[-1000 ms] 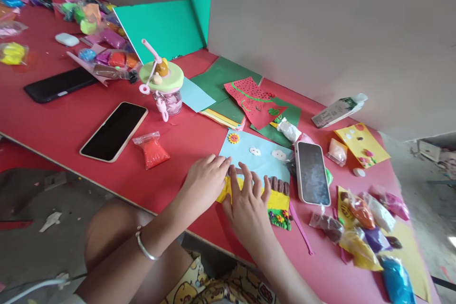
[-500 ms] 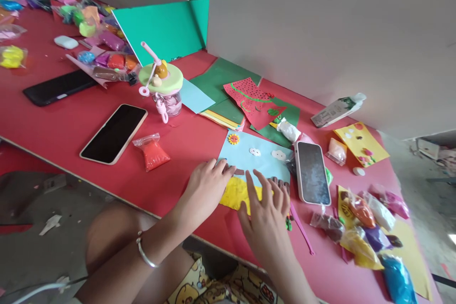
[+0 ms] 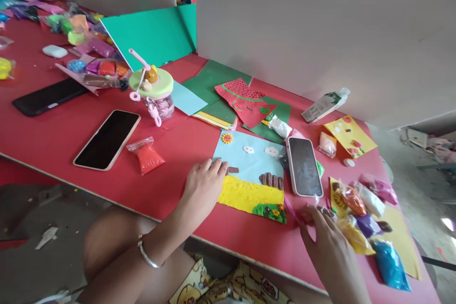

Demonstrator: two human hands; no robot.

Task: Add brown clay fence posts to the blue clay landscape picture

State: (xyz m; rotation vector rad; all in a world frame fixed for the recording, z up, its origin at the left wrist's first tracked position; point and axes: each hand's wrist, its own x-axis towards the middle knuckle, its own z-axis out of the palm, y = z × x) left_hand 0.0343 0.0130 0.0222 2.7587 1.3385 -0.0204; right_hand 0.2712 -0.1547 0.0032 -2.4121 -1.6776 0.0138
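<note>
A light blue card with a yellow clay strip, brown clay lumps, white clouds and a small sun lies near the red table's front edge. My left hand rests flat on the card's left edge, fingers together, pressing on it. My right hand is off to the right, its fingertips touching a small bag of brown clay among a pile of clay bags. Whether it grips the bag is unclear. A white phone lies face up just right of the card.
A phone in a pale case and a bag of red clay lie to the left. A jar with a green lid, coloured paper sheets, a black phone and more clay bags sit further back. A grey partition bounds the rear.
My right hand lifted off the yellow clay strip and moved right to the clay bags. My left hand stayed on the card's left edge. The view shifted slightly.
</note>
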